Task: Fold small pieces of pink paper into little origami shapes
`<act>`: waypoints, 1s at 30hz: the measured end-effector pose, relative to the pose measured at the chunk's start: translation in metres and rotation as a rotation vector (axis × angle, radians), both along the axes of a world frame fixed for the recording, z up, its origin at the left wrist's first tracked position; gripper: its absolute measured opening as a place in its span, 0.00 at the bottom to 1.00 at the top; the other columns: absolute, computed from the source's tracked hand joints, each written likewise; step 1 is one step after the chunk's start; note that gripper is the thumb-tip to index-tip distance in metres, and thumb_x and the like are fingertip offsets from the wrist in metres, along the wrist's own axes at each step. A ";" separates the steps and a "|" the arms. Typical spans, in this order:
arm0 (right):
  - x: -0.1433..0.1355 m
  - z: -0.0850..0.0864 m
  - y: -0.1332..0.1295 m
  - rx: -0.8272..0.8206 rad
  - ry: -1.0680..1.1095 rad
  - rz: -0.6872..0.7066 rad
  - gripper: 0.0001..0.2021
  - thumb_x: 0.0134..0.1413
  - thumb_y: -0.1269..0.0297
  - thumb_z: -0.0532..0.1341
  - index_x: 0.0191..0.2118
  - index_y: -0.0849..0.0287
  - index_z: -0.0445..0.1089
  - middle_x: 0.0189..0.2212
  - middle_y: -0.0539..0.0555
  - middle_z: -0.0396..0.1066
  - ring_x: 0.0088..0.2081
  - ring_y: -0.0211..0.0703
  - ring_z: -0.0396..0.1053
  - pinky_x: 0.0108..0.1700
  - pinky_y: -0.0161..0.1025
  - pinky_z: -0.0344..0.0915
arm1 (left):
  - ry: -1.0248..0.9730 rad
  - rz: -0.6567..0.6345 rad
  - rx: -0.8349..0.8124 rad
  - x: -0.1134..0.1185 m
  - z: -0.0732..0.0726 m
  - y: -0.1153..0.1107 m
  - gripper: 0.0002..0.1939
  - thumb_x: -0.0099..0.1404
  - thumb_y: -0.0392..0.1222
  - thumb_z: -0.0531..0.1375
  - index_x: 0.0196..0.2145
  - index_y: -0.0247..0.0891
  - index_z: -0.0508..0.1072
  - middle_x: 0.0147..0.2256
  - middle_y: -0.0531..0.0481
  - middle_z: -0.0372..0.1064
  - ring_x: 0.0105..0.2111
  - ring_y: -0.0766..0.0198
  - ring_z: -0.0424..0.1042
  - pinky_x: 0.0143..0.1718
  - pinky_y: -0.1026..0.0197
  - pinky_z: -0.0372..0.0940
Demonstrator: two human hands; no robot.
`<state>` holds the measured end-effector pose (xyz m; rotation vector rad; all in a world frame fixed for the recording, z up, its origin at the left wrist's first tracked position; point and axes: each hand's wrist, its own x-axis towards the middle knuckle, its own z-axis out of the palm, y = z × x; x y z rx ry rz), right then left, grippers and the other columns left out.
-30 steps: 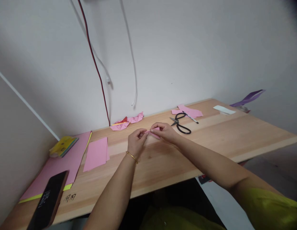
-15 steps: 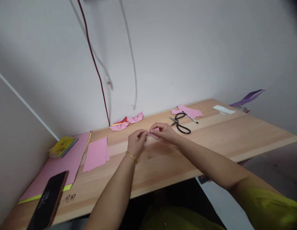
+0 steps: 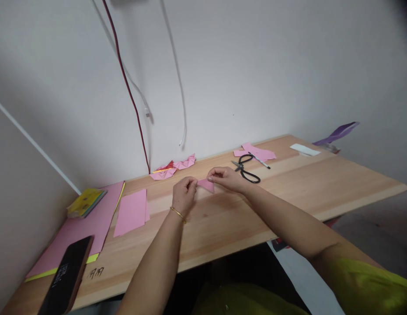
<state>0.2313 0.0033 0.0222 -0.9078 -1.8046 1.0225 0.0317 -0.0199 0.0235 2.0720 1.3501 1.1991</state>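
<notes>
A small folded piece of pink paper [image 3: 206,185], roughly triangular, is stretched between my two hands just above the table. My left hand [image 3: 184,192] pinches its left corner between thumb and fingers. Its right upper corner is pinched by my right hand [image 3: 224,178], whose fingers are bent. Behind my hands, along the wall, lie folded pink paper pieces [image 3: 185,163] with some red and yellow among them. Black-handled scissors [image 3: 245,168] rest just beyond my right hand.
A pen [image 3: 260,161] lies across pink paper scraps [image 3: 264,154] at the back. Farther right is a white strip [image 3: 304,150]. On the left are pink sheets [image 3: 131,212], a larger pink sheet [image 3: 101,214], a yellow packet [image 3: 87,202] and a phone [image 3: 67,275]. Cables [image 3: 131,96] hang down the wall.
My hands have moved slightly apart, the left one shifting left. More of the pink paper now shows between them, as a triangle.
</notes>
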 end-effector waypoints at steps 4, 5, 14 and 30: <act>0.003 -0.001 0.002 0.023 -0.096 -0.014 0.12 0.48 0.57 0.59 0.31 0.62 0.70 0.29 0.53 0.70 0.32 0.38 0.66 0.36 0.35 0.60 | 0.088 0.019 0.067 0.000 -0.002 0.001 0.09 0.61 0.41 0.52 0.29 0.37 0.70 0.25 0.51 0.68 0.28 0.66 0.66 0.31 0.64 0.58; 0.003 -0.001 0.003 0.040 -0.120 -0.033 0.12 0.48 0.57 0.59 0.31 0.62 0.71 0.29 0.53 0.70 0.32 0.38 0.66 0.35 0.35 0.60 | 0.111 0.021 0.096 0.000 -0.002 0.001 0.09 0.62 0.41 0.52 0.29 0.37 0.70 0.26 0.51 0.68 0.29 0.65 0.66 0.32 0.64 0.58; 0.006 -0.001 0.008 0.078 -0.190 -0.143 0.13 0.44 0.55 0.63 0.24 0.63 0.70 0.25 0.52 0.69 0.28 0.37 0.65 0.29 0.32 0.57 | 0.118 0.055 0.133 0.001 -0.003 0.001 0.09 0.62 0.40 0.52 0.29 0.37 0.70 0.27 0.50 0.69 0.30 0.65 0.66 0.33 0.63 0.58; 0.002 0.003 0.002 0.323 -0.193 -0.027 0.12 0.51 0.63 0.58 0.41 0.61 0.69 0.39 0.56 0.70 0.41 0.40 0.66 0.43 0.37 0.61 | 0.158 0.020 0.154 0.003 -0.006 0.001 0.09 0.62 0.40 0.52 0.30 0.37 0.70 0.29 0.49 0.69 0.32 0.64 0.67 0.34 0.63 0.59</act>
